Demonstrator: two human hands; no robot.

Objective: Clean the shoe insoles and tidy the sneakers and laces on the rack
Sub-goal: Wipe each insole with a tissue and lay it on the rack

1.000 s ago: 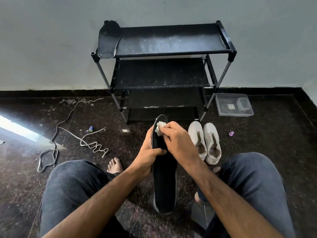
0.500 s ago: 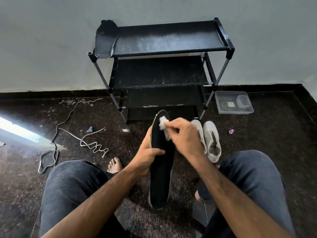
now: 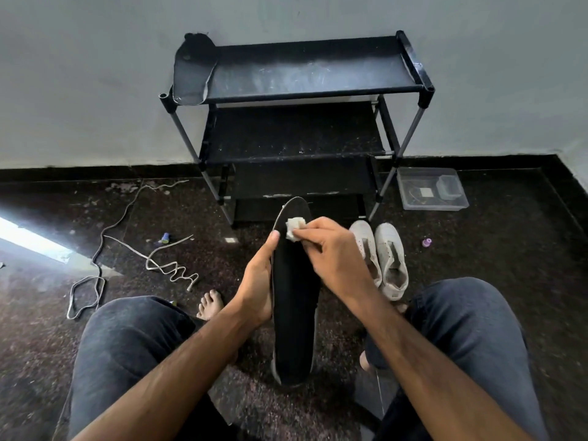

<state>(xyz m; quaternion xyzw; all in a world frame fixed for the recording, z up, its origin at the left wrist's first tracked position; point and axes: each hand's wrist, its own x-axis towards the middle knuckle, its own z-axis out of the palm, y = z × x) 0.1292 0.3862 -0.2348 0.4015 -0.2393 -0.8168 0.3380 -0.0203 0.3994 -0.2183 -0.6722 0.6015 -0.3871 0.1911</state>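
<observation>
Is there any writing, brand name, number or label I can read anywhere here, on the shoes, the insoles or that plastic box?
No text can be read in this view.
White sneakers: no logo or lettering shows.
Black insole in the left hand: plain, no print visible.
Second insole on the shoe rack: plain.
Clear plastic box: a small pale square inside, too small to read.
White wipe in the right hand: blank.

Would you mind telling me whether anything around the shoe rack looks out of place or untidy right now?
Yes. Two loose laces sprawl tangled on the floor left of the rack instead of in the sneakers. A second insole hangs over the top shelf's left corner. Small debris lies near the skirting.
</observation>
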